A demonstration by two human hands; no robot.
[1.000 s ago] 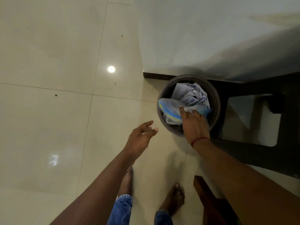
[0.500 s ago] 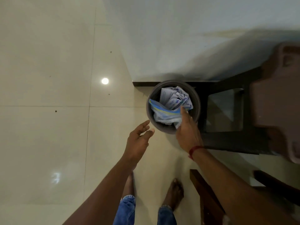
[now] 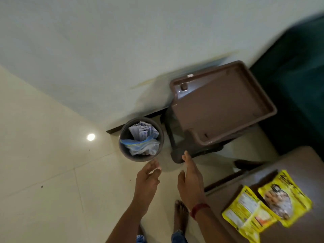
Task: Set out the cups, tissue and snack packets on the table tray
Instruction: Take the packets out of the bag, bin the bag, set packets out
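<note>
The two snack packets [image 3: 245, 213] [image 3: 284, 197] lie flat and side by side on the brown tabletop [image 3: 306, 163], near its left edge. Their inner edges touch or slightly overlap. They look like light, crinkly foil pouches, probably slick and easily crushed. A gentle pinch at a sealed end or corner should suit them better than a squeeze across the filled middle. One could likely be taken in each hand.

The left grip [image 3: 149, 176] and the right grip [image 3: 191, 179] are both released, with fingers straight and nothing held. They hang over the floor between the bin and the tabletop. The right fingertips reach towards the dark stand [image 3: 201, 148] under the tray.

The brown tray [image 3: 219, 106] sits on that stand against the wall. It is shallow with a raised rim, and nothing lies in it. It looks like stiff plastic that would take light loads easily.

The round bin [image 3: 140, 159] stands on the floor at the foot of the wall, just beside the stand. It is nearly full of crumpled printed papers [image 3: 140, 131] and a bluish plastic bag [image 3: 140, 145].

No cups or tissue are in view.
</note>
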